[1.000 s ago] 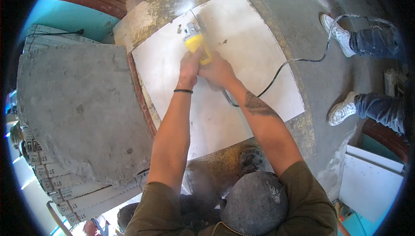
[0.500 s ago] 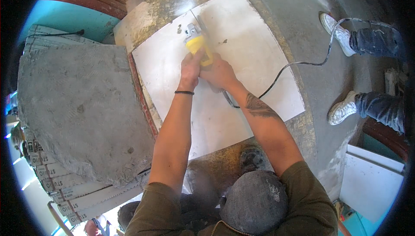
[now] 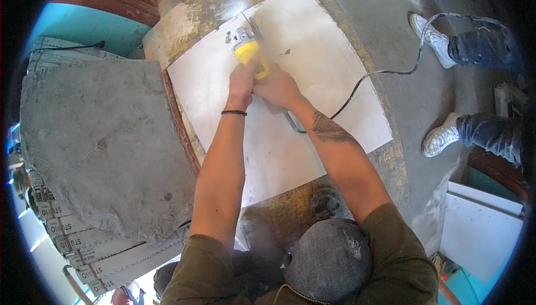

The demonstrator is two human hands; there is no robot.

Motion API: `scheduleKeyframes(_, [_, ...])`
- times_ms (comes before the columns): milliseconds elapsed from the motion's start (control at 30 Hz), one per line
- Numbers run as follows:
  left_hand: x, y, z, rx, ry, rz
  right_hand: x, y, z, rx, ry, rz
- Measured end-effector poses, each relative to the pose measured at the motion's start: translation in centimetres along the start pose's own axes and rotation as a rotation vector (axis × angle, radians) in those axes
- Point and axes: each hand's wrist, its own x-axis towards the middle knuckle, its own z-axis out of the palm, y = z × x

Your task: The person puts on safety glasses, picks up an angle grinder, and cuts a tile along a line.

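Note:
A yellow angle grinder (image 3: 249, 52) with a grey metal head is held over a large white tile (image 3: 335, 70), near the tile's far edge. My left hand (image 3: 241, 86) is closed around the yellow body. My right hand (image 3: 281, 88) grips the rear of the tool, its fingers partly hidden. The thin cutting disc (image 3: 254, 27) stands edge-on at the right of the head, over a dark line at the tile's far edge. Haze hangs about the disc. From behind my right hand the black cord (image 3: 357, 86) runs off to the right.
At the left, a rough grey slab (image 3: 100, 143) lies on stacked tile boxes (image 3: 72, 243). A person's white shoes (image 3: 434, 39) stand to the right, close to the cord. A white panel (image 3: 477, 232) leans at the lower right. Worn yellowish board (image 3: 282, 201) shows under the tile.
The grinder and both hands have shifted slightly away and to the left, partly with the whole view. The disc shows more clearly now. Both hands keep their grip.

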Motion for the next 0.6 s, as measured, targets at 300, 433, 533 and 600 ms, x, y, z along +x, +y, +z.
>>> scheduleKeyframes(300, [-1.1, -0.1, 0.4, -0.066, -0.047, 0.008, -1.1, 0.0, -0.1, 0.028, 0.020, 0.013])
scheduleKeyframes(433, [-2.0, -0.5, 0.4, -0.056, -0.022, -0.002, -2.0, 0.3, 0.0, 0.059, 0.019, 0.005])
scheduleKeyframes(533, [-2.4, -0.8, 0.5, -0.078, -0.073, -0.011, -2.4, 1.0, 0.2, 0.056, 0.094, -0.088])
scheduleKeyframes(600, [-3.3, -0.8, 0.8, -0.131, -0.098, -0.002, -2.8, 1.2, 0.2, 0.065, 0.070, -0.063])
